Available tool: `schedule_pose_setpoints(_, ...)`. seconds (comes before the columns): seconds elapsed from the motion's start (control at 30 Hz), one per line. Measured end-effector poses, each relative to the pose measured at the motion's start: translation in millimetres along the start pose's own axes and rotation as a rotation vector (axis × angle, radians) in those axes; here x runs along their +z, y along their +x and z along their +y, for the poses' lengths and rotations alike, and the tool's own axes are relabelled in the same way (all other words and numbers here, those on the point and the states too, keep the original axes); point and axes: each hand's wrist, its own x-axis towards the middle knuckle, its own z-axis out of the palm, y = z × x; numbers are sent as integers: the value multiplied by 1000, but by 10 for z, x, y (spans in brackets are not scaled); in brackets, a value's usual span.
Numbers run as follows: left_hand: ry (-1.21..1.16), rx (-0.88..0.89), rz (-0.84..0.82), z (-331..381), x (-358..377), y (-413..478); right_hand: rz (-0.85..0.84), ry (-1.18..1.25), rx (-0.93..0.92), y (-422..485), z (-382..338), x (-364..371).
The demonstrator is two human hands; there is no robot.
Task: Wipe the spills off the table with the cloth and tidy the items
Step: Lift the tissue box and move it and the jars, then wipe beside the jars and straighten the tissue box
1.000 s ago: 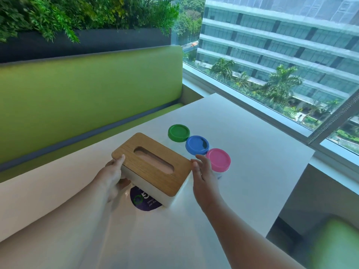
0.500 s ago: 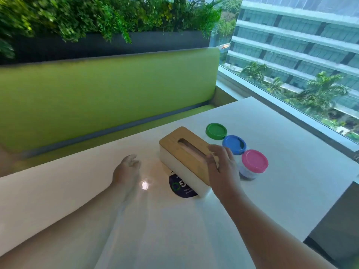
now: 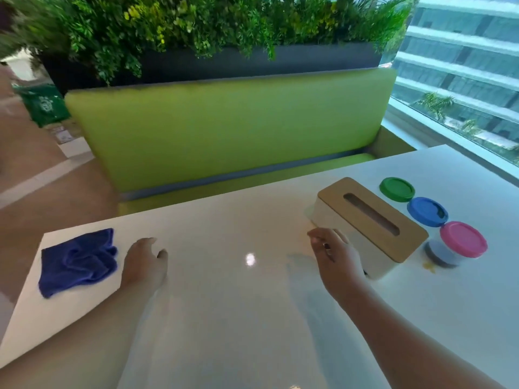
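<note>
A crumpled blue cloth [image 3: 77,262] lies at the left end of the white table [image 3: 224,318]. My left hand [image 3: 146,265] hovers just right of the cloth with loosely curled fingers and holds nothing. My right hand [image 3: 335,259] floats beside the near left side of the tissue box [image 3: 370,226], which is white with a wooden slotted lid; the fingers are relaxed and empty. Right of the box stand three tubs in a row, with a green lid [image 3: 396,189], a blue lid [image 3: 427,211] and a pink lid [image 3: 463,239]. A small yellow spill [image 3: 429,266] lies by the pink tub.
A green bench seat [image 3: 224,130] runs along the table's far side, with a dark planter of foliage [image 3: 224,29] above it. A window [image 3: 463,66] is at the right. The table's left edge drops to a brown floor [image 3: 42,169].
My right hand has come off the tissue box and my left hand has moved left toward the cloth. The view has swung left, bringing the cloth into sight.
</note>
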Motion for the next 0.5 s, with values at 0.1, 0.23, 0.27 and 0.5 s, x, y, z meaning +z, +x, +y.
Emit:
schedule_pose_setpoints(0.1, 152, -91, -76, -332, -82, 134, -11, -26, -10, -61, -70, 125)
schedule_pose_setpoints(0.23, 233, -230, -211, -666, -135, 181, -15, -41, 8, -161, -99, 267)
schedule_pose_setpoints(0.27, 233, -227, -208, -707, -157, 180, -10, -39, 10, -186, -103, 296)
schedule_pose_setpoints(0.5, 358, -198, -84, -913, -361, 257, -12, 18, 18, -300, -132, 403)
